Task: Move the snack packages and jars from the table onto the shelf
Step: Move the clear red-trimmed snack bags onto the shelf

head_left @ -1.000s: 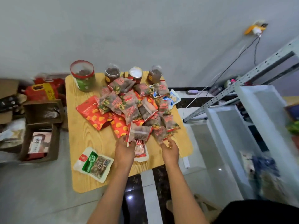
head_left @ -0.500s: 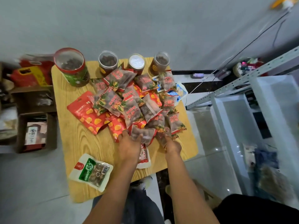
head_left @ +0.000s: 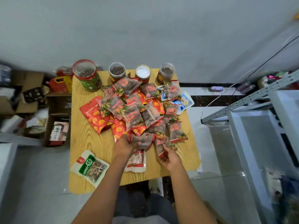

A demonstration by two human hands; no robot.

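The left hand (head_left: 125, 145) grabs a see-through snack bag (head_left: 142, 139) at the near edge of the pile on the table (head_left: 84, 143). The right hand (head_left: 169, 156) pinches another bag (head_left: 161, 147). Jars (head_left: 117, 72) stand at the back.

A heap of translucent red-printed snack packages (head_left: 132, 110) lies overlapping on the wooden table (head_left: 84, 143), four lidded jars (head_left: 142, 72) upright behind it, beside the white shelf (head_left: 258, 126) at right.
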